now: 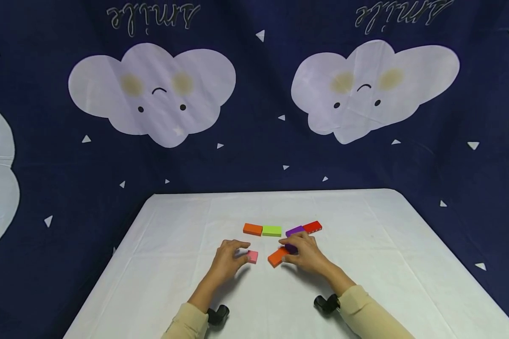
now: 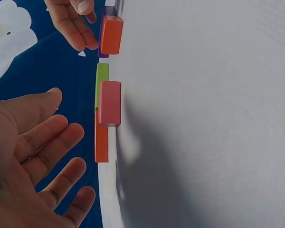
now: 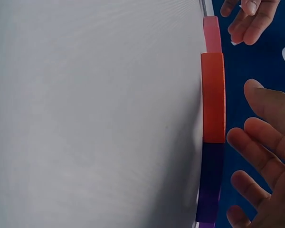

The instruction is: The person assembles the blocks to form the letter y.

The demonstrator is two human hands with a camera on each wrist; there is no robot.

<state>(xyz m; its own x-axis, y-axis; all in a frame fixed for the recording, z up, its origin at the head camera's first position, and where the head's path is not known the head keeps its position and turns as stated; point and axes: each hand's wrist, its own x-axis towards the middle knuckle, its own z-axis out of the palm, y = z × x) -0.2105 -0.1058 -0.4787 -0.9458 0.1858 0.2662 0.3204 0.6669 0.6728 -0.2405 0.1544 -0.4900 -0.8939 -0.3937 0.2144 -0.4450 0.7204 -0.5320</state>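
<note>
My left hand (image 1: 229, 258) hovers beside a pink rectangular block (image 2: 109, 103), thumb and fingers spread. In the left wrist view a gap separates the fingers from the block. My right hand (image 1: 307, 253) is over an orange block (image 3: 213, 97) and a dark purple block (image 3: 210, 182), which lie end to end. Its fingers are apart and loosely bent, with nothing pinched between them in the right wrist view. In the head view this hand partly hides the dark purple block.
Farther back on the white table (image 1: 186, 226), another orange block (image 1: 252, 230) meets a lime green block (image 1: 272, 231). To their right, a purple block (image 1: 295, 230) adjoins a red block (image 1: 312, 227) with white dots along its side. A dark blue cloth (image 1: 254, 160) hangs behind.
</note>
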